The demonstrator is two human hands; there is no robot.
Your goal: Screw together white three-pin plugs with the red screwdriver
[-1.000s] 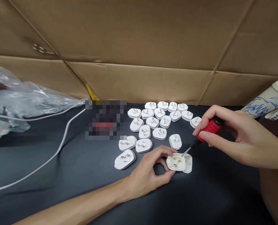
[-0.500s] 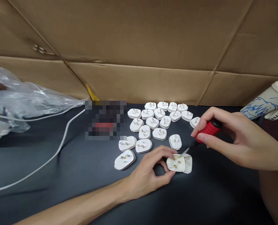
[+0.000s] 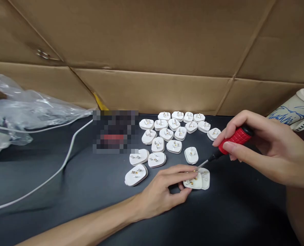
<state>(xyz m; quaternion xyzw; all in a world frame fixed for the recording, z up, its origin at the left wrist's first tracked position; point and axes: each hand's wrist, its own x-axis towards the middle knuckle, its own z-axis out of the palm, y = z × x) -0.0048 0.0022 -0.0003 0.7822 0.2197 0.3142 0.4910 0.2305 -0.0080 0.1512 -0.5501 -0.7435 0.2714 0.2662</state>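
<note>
My left hand (image 3: 165,191) rests on the dark table, its fingers and thumb closed on a white plug (image 3: 197,182) with brass-coloured parts showing inside. Under the plug's right side a second white piece (image 3: 205,179) sticks out. A screwdriver (image 3: 235,139) with a red and black handle is gripped between the thumb and fingers of my right hand (image 3: 272,152). Its shaft slants down to the left, and the tip meets the plug's upper edge beside my left fingertips. Just beyond it lies a single white plug (image 3: 191,155), pins up.
Several white plugs (image 3: 166,134) lie pins up toward the back. Brown cardboard (image 3: 152,89) walls the far edge. At left are clear plastic bags (image 3: 39,106) and a white cable (image 3: 67,155). Paper cups (image 3: 286,112) lean at the right; a pixelated patch (image 3: 116,131) hides something.
My left fingers have stretched forward over the plug's upper part. My right hand has shifted slightly right, and the screwdriver now slants lower, its tip a little further left.
</note>
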